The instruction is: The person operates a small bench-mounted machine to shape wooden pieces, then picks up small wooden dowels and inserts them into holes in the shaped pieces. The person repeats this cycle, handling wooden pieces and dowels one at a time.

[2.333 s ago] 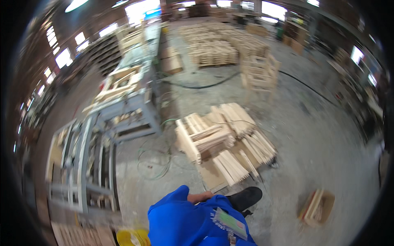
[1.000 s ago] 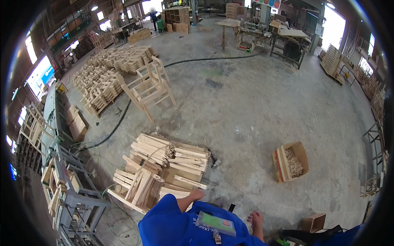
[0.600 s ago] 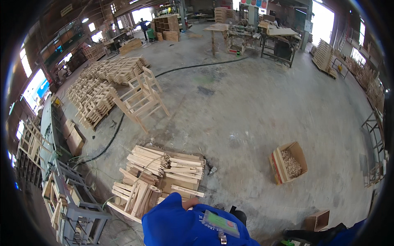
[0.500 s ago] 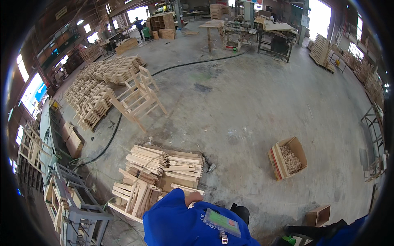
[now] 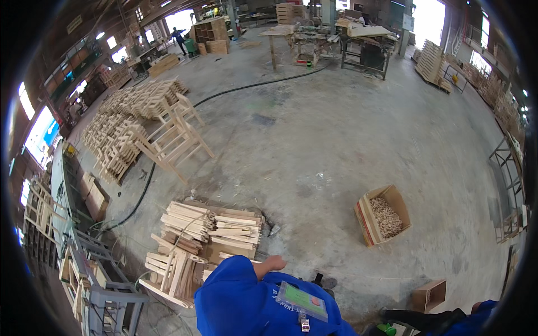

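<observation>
My left arm, in a blue sleeve, bends across my front, and my left hand (image 5: 274,262) reaches out past it. Its fingers look curled closed; what they hold, if anything, is too small to make out. Just beyond and left of the hand lie bundles of pale wooden slats (image 5: 234,229), stacked on the floor. Nearer, more wooden pieces (image 5: 182,277) sit in a loose pile. A badge in a clear holder (image 5: 302,299) hangs on my blue shirt. My right hand does not show.
A carton (image 5: 384,215) of small wooden pieces stands at right, with a smaller open box (image 5: 429,295) nearer. Another person's dark-clothed limb (image 5: 428,318) is at lower right. A wooden chair frame (image 5: 174,137) stands before stacked frames (image 5: 115,131). A black hose (image 5: 147,190) crosses the floor. Grey machinery (image 5: 112,302) is lower left.
My left hand has come further out to the right from behind the blue sleeve. The whole view has shifted slightly, so the floor items sit further left.
</observation>
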{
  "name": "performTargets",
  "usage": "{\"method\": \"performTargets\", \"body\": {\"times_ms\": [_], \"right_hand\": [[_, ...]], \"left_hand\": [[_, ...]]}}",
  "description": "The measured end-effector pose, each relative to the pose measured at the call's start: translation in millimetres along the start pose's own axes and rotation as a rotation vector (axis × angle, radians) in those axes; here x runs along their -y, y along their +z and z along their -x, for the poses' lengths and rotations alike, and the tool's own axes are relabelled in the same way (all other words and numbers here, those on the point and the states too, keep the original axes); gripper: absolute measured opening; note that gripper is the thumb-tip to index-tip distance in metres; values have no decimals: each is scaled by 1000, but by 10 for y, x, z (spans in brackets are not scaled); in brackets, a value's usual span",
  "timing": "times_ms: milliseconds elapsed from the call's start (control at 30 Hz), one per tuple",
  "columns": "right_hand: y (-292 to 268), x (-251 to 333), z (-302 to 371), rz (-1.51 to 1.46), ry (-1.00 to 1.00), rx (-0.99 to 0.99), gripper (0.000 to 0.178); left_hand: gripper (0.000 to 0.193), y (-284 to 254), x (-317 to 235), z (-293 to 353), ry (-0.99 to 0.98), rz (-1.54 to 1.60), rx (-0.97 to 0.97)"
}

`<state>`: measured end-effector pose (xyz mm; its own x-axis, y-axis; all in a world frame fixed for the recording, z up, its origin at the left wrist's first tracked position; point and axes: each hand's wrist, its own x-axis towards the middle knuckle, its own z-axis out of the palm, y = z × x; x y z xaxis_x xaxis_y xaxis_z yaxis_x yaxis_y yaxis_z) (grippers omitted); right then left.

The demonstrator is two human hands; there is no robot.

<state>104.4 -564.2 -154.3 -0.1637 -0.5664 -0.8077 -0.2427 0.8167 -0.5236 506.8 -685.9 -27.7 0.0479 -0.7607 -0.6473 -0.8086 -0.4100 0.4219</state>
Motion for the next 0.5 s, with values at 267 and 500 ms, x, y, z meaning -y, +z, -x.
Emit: {"method": "performTargets", "body": {"times_ms": [267,500], "right_hand": [[-1028,-234,-654,279,-230,-17,28],[-1831,320,-768,-273,74,-357,32]], "left_hand": [[53,293,-969,-478,104,-322,285],[50,637,-2573,-1270,606,-531,239]]}}
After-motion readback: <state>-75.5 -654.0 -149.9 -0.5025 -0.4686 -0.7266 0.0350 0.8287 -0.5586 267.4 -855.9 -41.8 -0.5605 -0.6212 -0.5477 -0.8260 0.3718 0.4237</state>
